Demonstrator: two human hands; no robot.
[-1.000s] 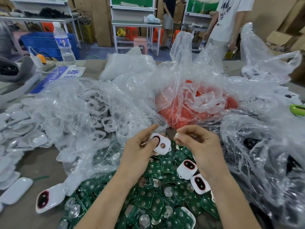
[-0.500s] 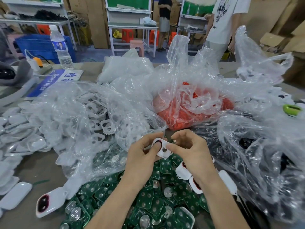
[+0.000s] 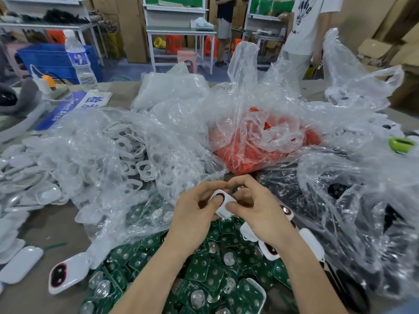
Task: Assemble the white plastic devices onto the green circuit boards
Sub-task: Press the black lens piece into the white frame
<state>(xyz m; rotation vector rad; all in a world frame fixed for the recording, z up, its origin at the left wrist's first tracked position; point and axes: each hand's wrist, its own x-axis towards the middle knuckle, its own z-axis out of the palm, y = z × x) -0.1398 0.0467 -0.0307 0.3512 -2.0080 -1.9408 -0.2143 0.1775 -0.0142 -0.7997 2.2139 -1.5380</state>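
A white plastic device (image 3: 223, 206) is held just above the near pile of green circuit boards (image 3: 204, 268), pinched between both hands. Its left end is gripped by the left hand (image 3: 192, 216), with the thumb laid at the dark, red-rimmed window. Its right end is gripped by the right hand (image 3: 258, 214), with the thumb pressed on the white face. The fingers (image 3: 240, 184) of both hands are curled closely round the shell. Whether a board is already seated behind it cannot be told, since the underside is hidden. If thumb pressure is applied unevenly, the shell could be tilted and the board seated crooked or a clip strained. Should the grip slip, the piece could be dropped among the loose boards and mistaken for the other devices (image 3: 269, 250) lying near the right wrist. The clear plastic bag (image 3: 108, 150) crowding in from the left could also be snagged and dragged over the pile.
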